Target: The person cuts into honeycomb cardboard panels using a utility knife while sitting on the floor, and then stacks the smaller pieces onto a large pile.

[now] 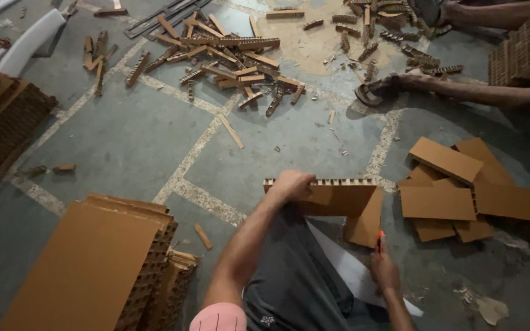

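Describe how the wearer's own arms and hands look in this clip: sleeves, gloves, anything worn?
Both arms are bare from the upper arm down, with no sleeves visible. The left hand and right hand are ungloved, and no watch, ring or band shows on either. Dark grey clothing covers the lap.

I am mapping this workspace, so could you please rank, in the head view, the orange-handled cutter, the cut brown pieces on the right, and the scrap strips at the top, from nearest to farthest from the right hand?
1. Orange-handled cutter: held in the right hand.
2. Cut brown pieces: on the floor, up and to the right.
3. Scrap strips: far across the floor, upper left.
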